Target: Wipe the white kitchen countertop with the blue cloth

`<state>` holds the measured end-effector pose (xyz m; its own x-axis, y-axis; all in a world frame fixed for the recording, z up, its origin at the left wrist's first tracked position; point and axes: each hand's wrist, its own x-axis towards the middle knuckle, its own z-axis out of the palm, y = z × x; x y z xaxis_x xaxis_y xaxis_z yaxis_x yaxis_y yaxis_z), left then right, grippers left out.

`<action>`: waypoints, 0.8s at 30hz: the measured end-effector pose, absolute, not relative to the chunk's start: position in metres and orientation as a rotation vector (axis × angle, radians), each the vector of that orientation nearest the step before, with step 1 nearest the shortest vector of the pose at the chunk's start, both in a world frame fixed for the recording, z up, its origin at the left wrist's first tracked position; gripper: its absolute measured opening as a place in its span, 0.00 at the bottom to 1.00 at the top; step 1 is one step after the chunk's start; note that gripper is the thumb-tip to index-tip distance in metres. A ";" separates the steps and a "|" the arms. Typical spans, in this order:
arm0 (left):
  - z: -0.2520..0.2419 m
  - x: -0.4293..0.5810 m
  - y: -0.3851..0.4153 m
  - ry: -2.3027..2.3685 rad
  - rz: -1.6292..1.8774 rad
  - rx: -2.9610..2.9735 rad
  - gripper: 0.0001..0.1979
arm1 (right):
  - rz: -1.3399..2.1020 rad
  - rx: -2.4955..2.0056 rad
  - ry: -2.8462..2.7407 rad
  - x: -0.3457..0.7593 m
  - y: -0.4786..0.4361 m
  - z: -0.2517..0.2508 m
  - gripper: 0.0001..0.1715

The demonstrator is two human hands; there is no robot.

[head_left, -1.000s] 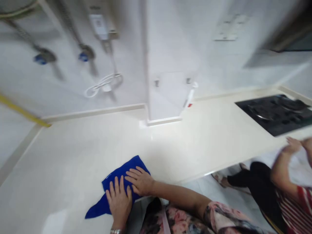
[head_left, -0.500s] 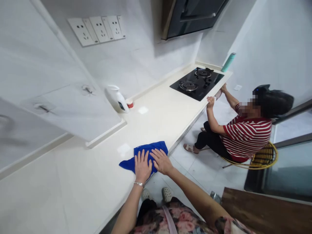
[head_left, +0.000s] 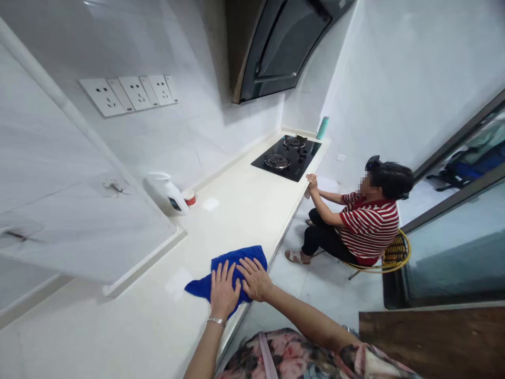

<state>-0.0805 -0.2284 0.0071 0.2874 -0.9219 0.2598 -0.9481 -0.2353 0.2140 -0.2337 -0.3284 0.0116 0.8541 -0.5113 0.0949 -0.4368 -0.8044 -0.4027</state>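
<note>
A blue cloth (head_left: 232,260) lies near the front edge of a cream countertop (head_left: 244,210). My left hand (head_left: 223,291) rests flat on it, fingers spread, a bracelet at the wrist. My right hand (head_left: 255,278) lies flat beside it, fingers stretched out over the cloth's right part. Both palms press down on the cloth; neither hand grips it.
A white bottle (head_left: 168,192) and a small red-lidded jar (head_left: 190,197) stand by the wall. A black gas hob (head_left: 287,153) and a teal bottle (head_left: 322,128) sit further along. A person in a red striped shirt (head_left: 369,226) sits on a wicker chair (head_left: 394,255), hands at the counter edge.
The view has swung to the right along the counter, bringing the hob, hood and seated person into sight. Both hands stay flat on the blue cloth near the counter edge.
</note>
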 end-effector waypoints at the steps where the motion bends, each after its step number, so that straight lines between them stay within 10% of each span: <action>1: 0.006 -0.072 -0.233 -1.704 0.122 2.226 0.27 | -0.260 -2.650 0.712 -0.226 -0.334 0.014 0.37; 24: -0.004 -0.029 -0.266 -1.704 0.203 2.068 0.26 | -0.417 -2.537 0.855 -0.188 -0.353 0.018 0.33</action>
